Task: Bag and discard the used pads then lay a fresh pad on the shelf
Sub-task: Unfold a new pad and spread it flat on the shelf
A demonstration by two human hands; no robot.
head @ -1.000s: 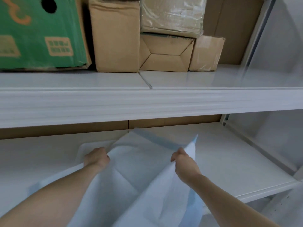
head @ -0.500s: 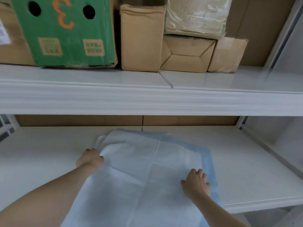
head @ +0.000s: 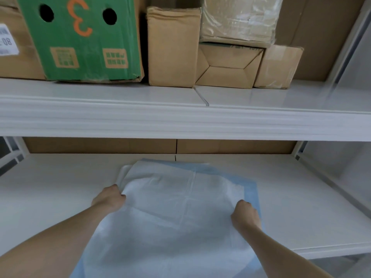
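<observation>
Pad [head: 176, 209] spread on lower shelf [head: 301, 207], near end overhanging front edge. Your left hand [head: 109, 199] and right hand [head: 244, 214] both pinching its sides. Uneven tugging risks bunching, sliding pad off.

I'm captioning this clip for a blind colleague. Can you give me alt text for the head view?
Two bare hands, left hand and right hand, grip a white, blue-edged pad spread on the lower shelf. Cardboard boxes, one green box, stand on the upper shelf.
</observation>
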